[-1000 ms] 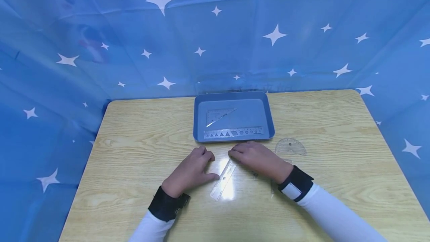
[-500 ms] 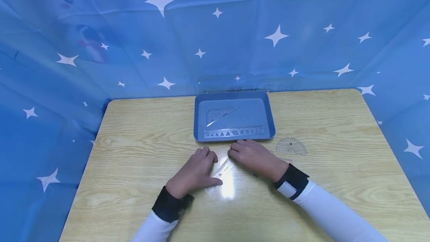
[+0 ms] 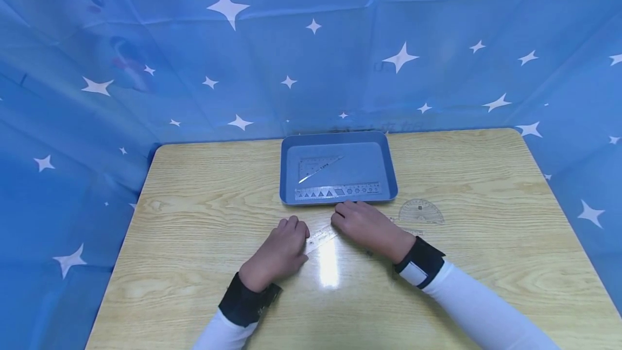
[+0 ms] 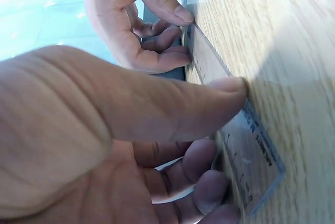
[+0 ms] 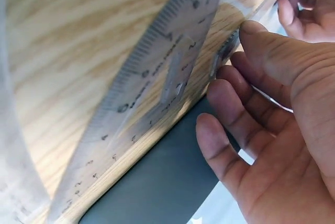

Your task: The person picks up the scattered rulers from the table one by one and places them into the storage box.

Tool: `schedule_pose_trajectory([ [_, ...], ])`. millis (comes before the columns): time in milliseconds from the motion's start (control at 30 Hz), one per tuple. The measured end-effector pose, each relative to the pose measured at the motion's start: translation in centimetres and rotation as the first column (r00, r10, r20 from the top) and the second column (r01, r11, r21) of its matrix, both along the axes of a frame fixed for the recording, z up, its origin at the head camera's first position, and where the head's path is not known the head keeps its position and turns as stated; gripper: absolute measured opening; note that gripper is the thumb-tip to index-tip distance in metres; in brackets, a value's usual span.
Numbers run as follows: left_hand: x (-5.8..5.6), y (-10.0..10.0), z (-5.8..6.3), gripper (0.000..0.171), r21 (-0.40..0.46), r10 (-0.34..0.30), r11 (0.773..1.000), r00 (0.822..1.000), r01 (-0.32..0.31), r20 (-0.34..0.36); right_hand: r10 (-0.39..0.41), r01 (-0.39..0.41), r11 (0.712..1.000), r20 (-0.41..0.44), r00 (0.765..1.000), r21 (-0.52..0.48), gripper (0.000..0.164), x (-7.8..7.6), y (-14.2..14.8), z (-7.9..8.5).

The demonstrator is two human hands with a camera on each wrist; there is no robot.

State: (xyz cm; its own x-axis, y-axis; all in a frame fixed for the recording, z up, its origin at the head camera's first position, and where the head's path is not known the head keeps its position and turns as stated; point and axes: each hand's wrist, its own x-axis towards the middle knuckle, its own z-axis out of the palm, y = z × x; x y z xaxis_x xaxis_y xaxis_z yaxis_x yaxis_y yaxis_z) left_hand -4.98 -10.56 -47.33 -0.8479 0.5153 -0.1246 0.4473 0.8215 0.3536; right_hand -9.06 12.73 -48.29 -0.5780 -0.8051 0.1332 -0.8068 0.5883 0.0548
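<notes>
A clear short ruler [image 3: 322,239] lies slanted on the table between both hands, just below the blue tray [image 3: 364,162]. My left hand [image 3: 281,253] grips its left end, thumb [image 4: 227,96] on one long edge and curled fingers on the other. At the opposite end, my right hand [image 3: 371,231] pinches the ruler between thumb and fingers, close to the tray's front rim. Its fingers cover that end in the head view. A clear set square [image 5: 157,67] lies beside the right hand, mostly hidden under the forearm in the head view.
In the tray lie a clear set square [image 3: 313,169] and a longer ruler [image 3: 337,192] with cut-out shapes. A clear protractor [image 3: 420,211] rests on the wooden table [image 3: 204,193] right of the tray. A blue star-patterned cloth [image 3: 311,53] hangs behind.
The ruler's near end has swung up and to the left, so it lies flatter across the view. My left thumb and fingers have closed on that end. The right hand has barely moved.
</notes>
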Motion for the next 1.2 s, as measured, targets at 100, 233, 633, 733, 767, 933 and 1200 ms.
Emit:
schedule_pose_trajectory([
  [100, 0.1, 0.0, -0.1, 0.032, 0.005, 0.019, 1.000, 1.000, -0.019, -0.011, -0.004, 0.004, 1.000, -0.010, 1.000, 0.008, 0.015, 0.0, 0.0, 0.0],
  [233, 0.2, 0.2, -0.2, 0.028, 0.019, 0.054, 0.998, 0.998, -0.055, 0.006, 0.000, 0.001, 1.000, -0.026, 1.000, 0.024, 0.014, 0.0, -0.2, 0.2],
  [633, 0.1, 0.5, -0.2, 0.027, 0.048, 0.119, 0.991, 0.987, -0.124, 0.106, -0.005, 0.006, 0.998, -0.020, 1.000, 0.057, 0.015, 0.1, -0.2, 0.3],
  [733, 0.1, 0.5, -0.1, 0.028, 0.058, 0.124, 0.990, 0.985, -0.132, 0.118, -0.005, 0.006, 0.998, -0.015, 1.000, 0.062, 0.015, 0.2, -0.3, 0.5],
  [767, 0.1, 0.5, -0.1, 0.029, 0.063, 0.126, 0.989, 0.985, -0.134, 0.119, -0.007, 0.008, 0.998, -0.013, 1.000, 0.062, 0.015, 0.2, -0.3, 0.5],
  [933, 0.2, 0.5, -0.1, 0.030, 0.075, 0.129, 0.987, 0.984, -0.139, 0.125, -0.013, 0.014, 0.998, -0.005, 1.000, 0.066, 0.015, 0.2, -0.4, 0.8],
  [1200, 0.3, 0.4, 0.0, 0.032, 0.098, 0.111, 0.988, 0.991, -0.118, 0.072, -0.019, 0.018, 0.999, 0.015, 1.000, 0.042, 0.016, 0.3, -0.6, 1.0],
])
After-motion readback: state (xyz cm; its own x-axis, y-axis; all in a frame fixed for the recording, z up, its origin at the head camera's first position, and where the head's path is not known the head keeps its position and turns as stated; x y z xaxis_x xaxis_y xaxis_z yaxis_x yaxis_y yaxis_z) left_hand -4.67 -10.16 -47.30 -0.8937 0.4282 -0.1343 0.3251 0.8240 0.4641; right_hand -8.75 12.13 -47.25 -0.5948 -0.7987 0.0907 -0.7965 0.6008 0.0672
